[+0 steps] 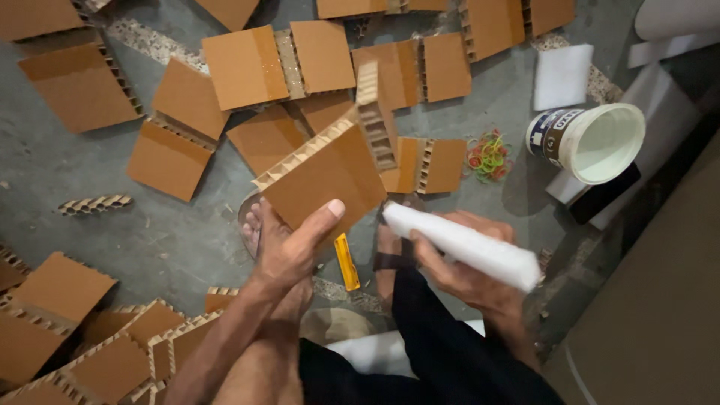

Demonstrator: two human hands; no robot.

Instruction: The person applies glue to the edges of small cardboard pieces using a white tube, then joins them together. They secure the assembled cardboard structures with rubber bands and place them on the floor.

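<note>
Head view looks down at a grey floor [67,169] where many brown cardboard pieces [244,66] with honeycomb edges lie spread. Left hand [289,244] holds one folded honeycomb board [330,169] above the floor; the thumb is pressed on its brown face near the lower edge and the other fingers are closed behind it, so they are hidden. This board has two panels joined at a corner, one facing the camera and one standing up beside it, with the open cells visible along the top edge. Right hand [461,266] is closed around a white foam strip [465,244], which lies tilted, its far end pointing to the board and almost touching its lower right corner, its near end sticking out past the fingers to the right. Between the two hands, on the floor, lies a yellow cutter [346,262], just beside the person's bare feet in sandals [251,217]. To the right of the board there is a small heap of coloured rubber bands [487,156], and further right a white tub [592,139] lies on its side with its open mouth toward the camera. Behind the tub a white foam square [562,76] rests on the floor. More cardboard pieces are stacked at the lower left.
</note>
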